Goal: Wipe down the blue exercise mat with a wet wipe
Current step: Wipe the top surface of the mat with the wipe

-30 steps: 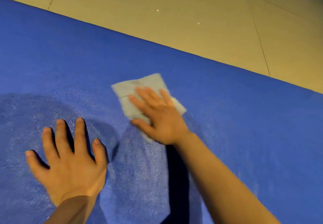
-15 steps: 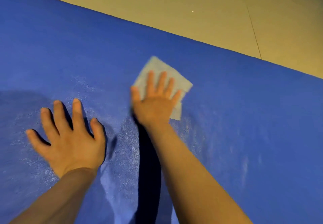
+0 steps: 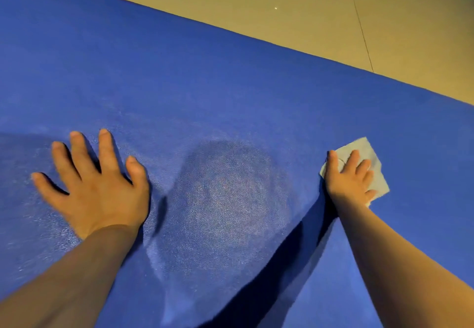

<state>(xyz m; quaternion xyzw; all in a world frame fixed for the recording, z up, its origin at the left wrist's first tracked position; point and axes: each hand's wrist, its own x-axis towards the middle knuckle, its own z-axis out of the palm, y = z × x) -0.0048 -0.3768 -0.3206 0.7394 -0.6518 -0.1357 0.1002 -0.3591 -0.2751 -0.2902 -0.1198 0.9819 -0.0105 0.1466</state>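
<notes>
On the blue mat (image 3: 230, 84), right hand (image 3: 350, 181) presses wipe (image 3: 377, 174) flat.

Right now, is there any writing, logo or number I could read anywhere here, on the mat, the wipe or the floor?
None: no word, label, brand or number can be read.
Blue exercise mat: plain textured surface, no print or logo.
Wet wipe, under the right hand: blank.
Tiled floor: only seams and two bright specks, no signs.
</notes>
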